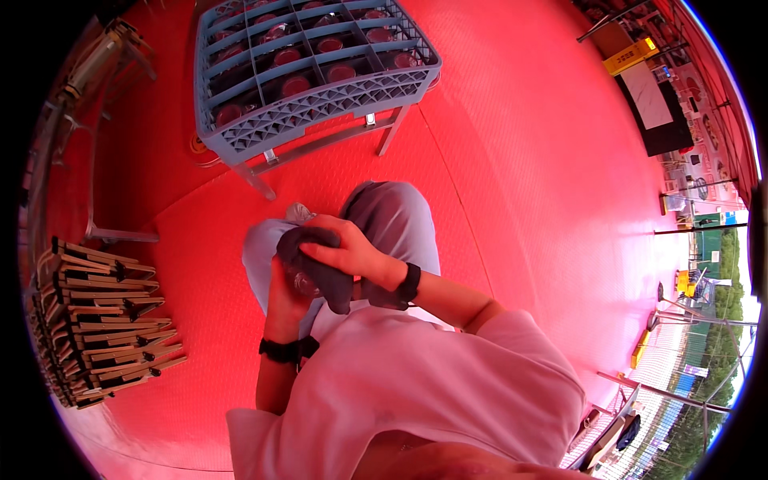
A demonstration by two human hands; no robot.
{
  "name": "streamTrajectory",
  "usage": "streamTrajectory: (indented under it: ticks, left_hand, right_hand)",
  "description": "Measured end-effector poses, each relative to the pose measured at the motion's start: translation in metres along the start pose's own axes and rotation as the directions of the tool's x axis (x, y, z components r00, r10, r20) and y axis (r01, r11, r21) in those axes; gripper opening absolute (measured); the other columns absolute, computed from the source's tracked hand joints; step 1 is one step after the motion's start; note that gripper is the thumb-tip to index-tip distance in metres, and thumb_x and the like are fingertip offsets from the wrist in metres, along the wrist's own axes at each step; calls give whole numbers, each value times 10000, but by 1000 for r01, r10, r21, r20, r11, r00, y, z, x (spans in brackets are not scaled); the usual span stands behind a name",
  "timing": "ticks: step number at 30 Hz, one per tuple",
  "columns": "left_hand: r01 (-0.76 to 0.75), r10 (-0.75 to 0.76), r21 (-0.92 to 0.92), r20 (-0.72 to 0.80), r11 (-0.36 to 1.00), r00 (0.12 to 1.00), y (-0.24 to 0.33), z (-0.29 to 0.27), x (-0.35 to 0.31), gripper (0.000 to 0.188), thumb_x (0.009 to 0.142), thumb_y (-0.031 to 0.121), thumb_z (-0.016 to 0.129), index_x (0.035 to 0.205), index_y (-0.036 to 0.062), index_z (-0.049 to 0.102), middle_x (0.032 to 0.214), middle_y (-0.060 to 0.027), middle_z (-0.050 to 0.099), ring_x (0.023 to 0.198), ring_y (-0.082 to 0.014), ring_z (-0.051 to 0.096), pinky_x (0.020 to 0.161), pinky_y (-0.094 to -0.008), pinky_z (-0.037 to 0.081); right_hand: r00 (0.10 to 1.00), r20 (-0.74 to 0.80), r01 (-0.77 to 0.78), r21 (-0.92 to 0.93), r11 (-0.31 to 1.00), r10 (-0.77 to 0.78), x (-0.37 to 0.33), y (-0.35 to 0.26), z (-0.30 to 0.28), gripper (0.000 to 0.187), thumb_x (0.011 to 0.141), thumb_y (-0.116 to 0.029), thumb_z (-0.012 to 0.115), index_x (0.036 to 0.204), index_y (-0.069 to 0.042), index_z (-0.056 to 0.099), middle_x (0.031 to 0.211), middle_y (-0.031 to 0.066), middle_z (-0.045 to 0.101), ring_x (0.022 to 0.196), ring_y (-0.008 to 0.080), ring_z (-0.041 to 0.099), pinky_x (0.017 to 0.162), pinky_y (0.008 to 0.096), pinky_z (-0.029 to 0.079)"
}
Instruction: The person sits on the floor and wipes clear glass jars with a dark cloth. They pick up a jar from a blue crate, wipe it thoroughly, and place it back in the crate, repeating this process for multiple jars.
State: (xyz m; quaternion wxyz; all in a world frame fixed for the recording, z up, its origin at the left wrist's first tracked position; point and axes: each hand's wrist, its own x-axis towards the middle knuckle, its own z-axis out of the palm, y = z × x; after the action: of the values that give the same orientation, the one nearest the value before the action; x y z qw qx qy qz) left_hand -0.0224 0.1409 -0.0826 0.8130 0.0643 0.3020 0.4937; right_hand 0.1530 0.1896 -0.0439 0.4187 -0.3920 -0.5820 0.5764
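Over my lap, both hands work at a dark grey cloth (320, 268). My right hand (348, 250) is closed on the cloth from above, thumb and fingers pressed into it. My left hand (286, 294) curls round a clear, shiny drinking glass (303, 282), only a little of which shows beside the cloth. Most of the glass and the left fingertips are hidden. Ahead, a blue-grey compartment rack (276, 128) holds several drinking glasses (295, 86) in its cells.
The rack rests on a metal-legged stand (384, 140). At left, folded wooden-slatted frames (120, 320) lie stacked on the red floor (512, 200), below a metal-framed piece (92, 184). At far right stand a black-and-white table (646, 96) and a yellow box (630, 56).
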Motion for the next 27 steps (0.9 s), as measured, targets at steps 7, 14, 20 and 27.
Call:
streamTrajectory:
  ticks: [7,14,20,27]
  left_hand:
    - [79,-82,37,79,996,994,15,28,-8,573,1022,413,443,1469,57,405,1276,-116,606,1138,-250,625,983,-426,521]
    - [26,-59,131,255,991,965,32,44,-11,655,1004,437,464,1519,51,343,1266,-140,610,1106,-254,643,932,-433,548]
    - [-74,67,112,62,991,996,27,23,8,681,964,531,470,1469,77,421,1310,-169,606,1111,-350,643,893,-536,547]
    - [-44,58,-418,19,907,998,15,43,18,560,990,482,440,1352,67,539,1316,-123,610,1177,-276,602,1027,-449,477]
  right_hand:
    - [970,-197,-126,86,988,141,-7,37,-20,333,955,-213,658,1195,18,642,1048,104,709,973,142,650,840,299,523]
    - [926,-312,-205,60,977,214,-17,50,-67,300,965,-194,642,1177,18,651,1007,80,708,916,123,650,789,288,526]
    - [936,-331,-116,29,993,119,-16,-47,-72,306,962,-191,656,1187,15,635,1003,66,697,941,124,645,806,281,524]
    - [889,19,418,-437,796,-457,-8,-39,-5,570,850,-215,746,1345,-44,521,1294,168,545,1220,365,489,1055,432,381]
